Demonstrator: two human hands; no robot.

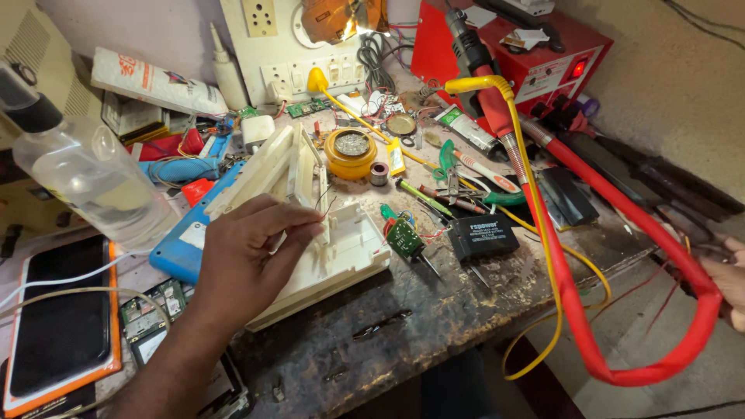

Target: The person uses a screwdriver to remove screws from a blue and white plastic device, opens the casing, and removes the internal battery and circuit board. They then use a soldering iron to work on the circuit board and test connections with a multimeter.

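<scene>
- 2 hands in view: left hand (248, 248) has its fingertips pinched on an upright part of the white plastic housing (322, 260), which lies directly beneath and beyond those fingers.
- Right hand (728, 281) sits at the frame edge, closed around the thick red cable (578, 326); finger detail is cut off.
- Between the hands: a small green circuit board (403, 239), a black rectangular block (483, 235), and a yellow wire (535, 202) running alongside the red cable.
- Beyond the left hand: a yellow round tin (351, 151).
- Left of the left hand: a clear plastic bottle (89, 174), a blue case (180, 248), and a phone in an orange frame (62, 318).
</scene>
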